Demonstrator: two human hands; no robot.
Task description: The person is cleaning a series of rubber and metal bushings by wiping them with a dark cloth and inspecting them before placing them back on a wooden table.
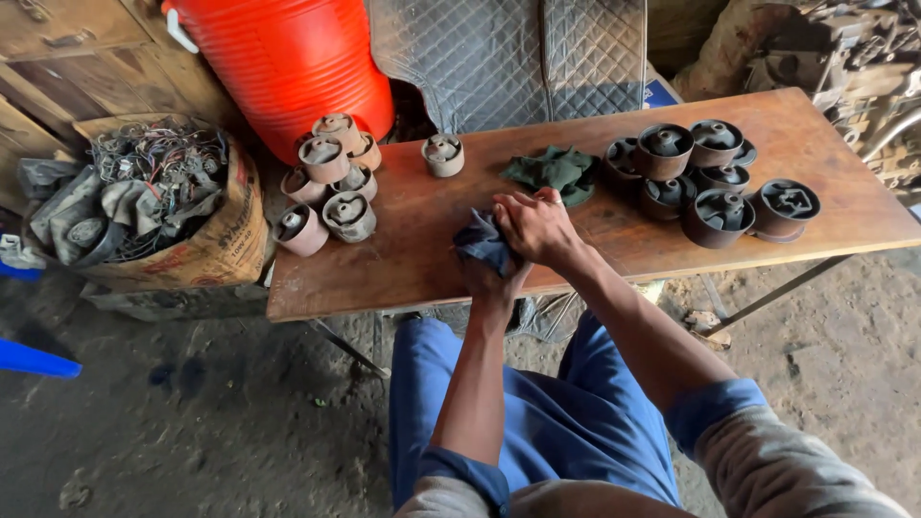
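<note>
Both my hands meet at the front middle of a wooden table (403, 240). My left hand (491, 278) is underneath and closed around something wrapped in a dark blue cloth (483, 240); what is inside is hidden. My right hand (533, 225) presses on top of the cloth, fingers curled over it. A crumpled green rag (556, 170) lies just beyond my hands. Several round, rusty cylindrical metal-and-rubber parts (331, 187) are stacked at the table's left end, one (443, 154) stands alone, and several darker ones (715, 182) cluster at the right.
A large orange ribbed barrel (293, 58) stands behind the table's left end. A cardboard box of tangled wires and scrap (153, 201) sits on the ground at left. Quilted grey padding (508, 53) hangs at the back. Engine scrap (844, 58) fills the far right. Dirt floor below.
</note>
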